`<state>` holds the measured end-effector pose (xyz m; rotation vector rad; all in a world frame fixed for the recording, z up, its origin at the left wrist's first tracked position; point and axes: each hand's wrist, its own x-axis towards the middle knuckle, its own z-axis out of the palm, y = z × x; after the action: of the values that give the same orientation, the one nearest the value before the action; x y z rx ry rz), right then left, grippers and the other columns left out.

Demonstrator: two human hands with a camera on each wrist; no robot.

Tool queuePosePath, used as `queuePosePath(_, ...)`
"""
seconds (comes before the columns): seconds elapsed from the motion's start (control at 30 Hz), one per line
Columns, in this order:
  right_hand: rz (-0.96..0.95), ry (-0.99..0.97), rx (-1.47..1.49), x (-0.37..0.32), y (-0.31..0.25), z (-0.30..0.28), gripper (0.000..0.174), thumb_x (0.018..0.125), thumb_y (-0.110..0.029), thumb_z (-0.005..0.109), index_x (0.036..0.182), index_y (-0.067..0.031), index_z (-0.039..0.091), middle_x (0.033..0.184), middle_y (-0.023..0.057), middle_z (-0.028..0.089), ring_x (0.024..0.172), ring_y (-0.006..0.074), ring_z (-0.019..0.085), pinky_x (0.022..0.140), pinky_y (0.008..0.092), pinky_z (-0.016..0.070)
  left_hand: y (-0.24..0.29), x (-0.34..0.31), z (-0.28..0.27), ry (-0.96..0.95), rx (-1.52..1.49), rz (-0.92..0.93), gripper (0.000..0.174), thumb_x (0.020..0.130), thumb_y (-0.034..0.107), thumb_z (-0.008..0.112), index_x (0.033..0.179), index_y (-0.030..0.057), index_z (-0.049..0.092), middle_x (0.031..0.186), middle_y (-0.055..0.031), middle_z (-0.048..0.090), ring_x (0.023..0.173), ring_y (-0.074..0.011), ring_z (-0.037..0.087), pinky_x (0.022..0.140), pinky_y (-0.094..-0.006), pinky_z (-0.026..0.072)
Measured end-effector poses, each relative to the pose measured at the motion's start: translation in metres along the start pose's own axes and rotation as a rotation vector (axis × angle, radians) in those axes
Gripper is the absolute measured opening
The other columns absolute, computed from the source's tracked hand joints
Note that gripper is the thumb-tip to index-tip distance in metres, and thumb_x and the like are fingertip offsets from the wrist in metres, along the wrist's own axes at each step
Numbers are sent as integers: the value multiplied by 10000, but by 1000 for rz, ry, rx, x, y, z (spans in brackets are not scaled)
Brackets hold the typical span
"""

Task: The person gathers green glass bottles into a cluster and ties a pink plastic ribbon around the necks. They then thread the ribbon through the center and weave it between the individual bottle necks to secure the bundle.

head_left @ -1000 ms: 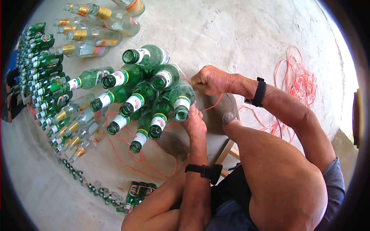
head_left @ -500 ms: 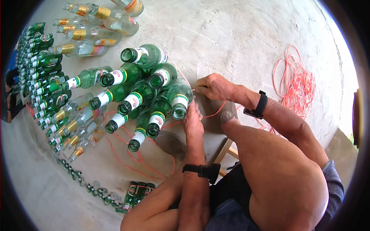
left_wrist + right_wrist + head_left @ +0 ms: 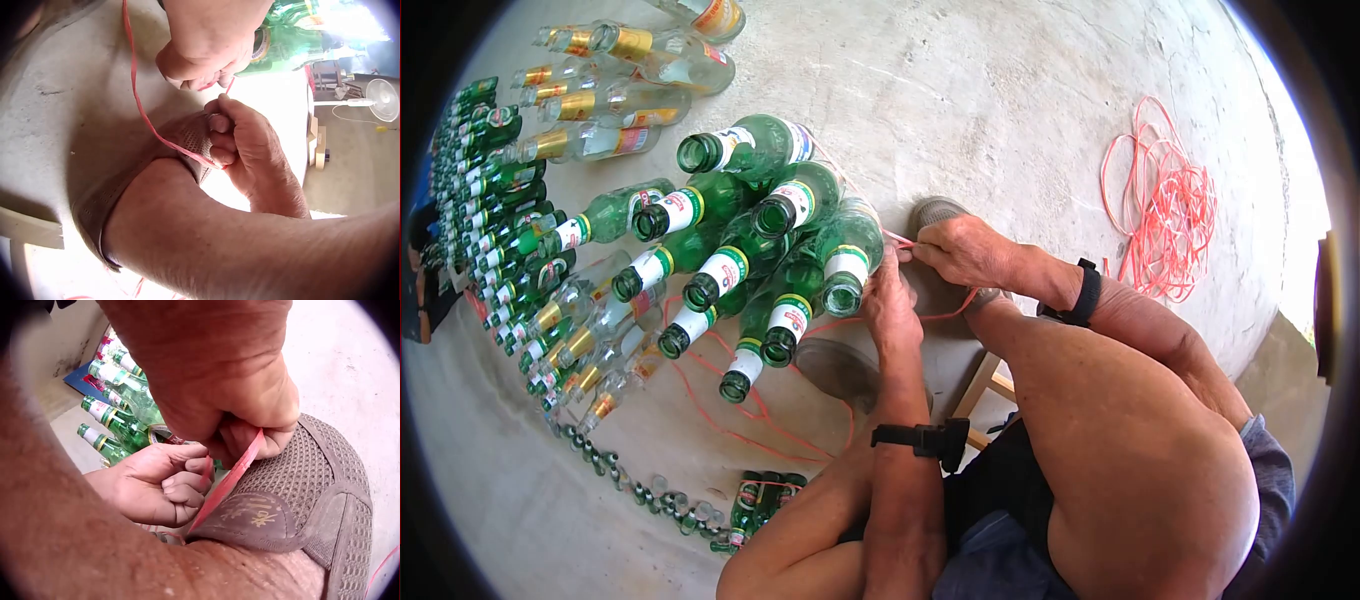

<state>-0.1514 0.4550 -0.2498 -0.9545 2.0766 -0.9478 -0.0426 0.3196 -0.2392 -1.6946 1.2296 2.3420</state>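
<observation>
Red twine (image 3: pixel 230 482) (both hands (image 3: pixel 892 308) (image 3: pixel 968 250) gripping).

Head: clear bottle (image 3: pixel 720 20) cut by top edge | clustered green bottles (image 3: pixel 752 240): bases hidden behind necks | far bottle rows (image 3: pixel 485 180) too small to count | wooden frame (image 3: pixel 974 386) partly hidden | Left wrist: left hand (image 3: pixel 215 37) cut by top edge | Right wrist: right hand (image 3: pixel 240 387) likewise; red cord (image 3: pixel 230 481) hidden inside its fingers
</observation>
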Motion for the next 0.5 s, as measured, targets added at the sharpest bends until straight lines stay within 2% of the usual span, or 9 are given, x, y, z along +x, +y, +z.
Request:
queuePosePath(0.1,-23,-30,15,-4,-3,-2,249,984,-185,616,879,16,720,807,218,704,767,416,721,717,494,598,-3,-2,1,26,-16,2,224,1066,273,708,1152,67,688,991,-50,729,504,-23,345,437,-247,246)
queuePosePath(0.23,-19,-145,10,-3,-5,-4,277,998,-196,601,891,22,733,800,230,715,760,421,728,698,494,600,9,-9,10,-55,-104,-26,223,1092,261,644,1139,45,675,1130,-125,774,491,-33,351,420,-253,251)
queuePosePath(0.37,19,-215,64,-1,6,-1,263,1030,-198,606,944,30,706,780,223,696,713,405,708,686,474,581,10,-5,8,-152,-206,-81,218,1113,256,600,1165,50,649,974,-66,712,547,-55,405,475,-263,314)
queuePosePath(0.47,345,-391,283,8,-15,-27,270,1042,-234,616,1017,12,723,816,169,739,719,350,736,688,437,598,-4,7,-3,-232,-294,-97,188,1116,248,597,1156,66,623,885,-20,621,627,-77,452,565,-271,370)
queuePosePath(0.5,390,-368,336,11,-21,-35,258,1041,-232,623,1037,4,727,831,156,747,735,332,742,702,428,603,-2,6,2,-236,-328,-97,176,1117,248,598,1147,76,616,861,-6,589,654,-85,462,596,-275,381)
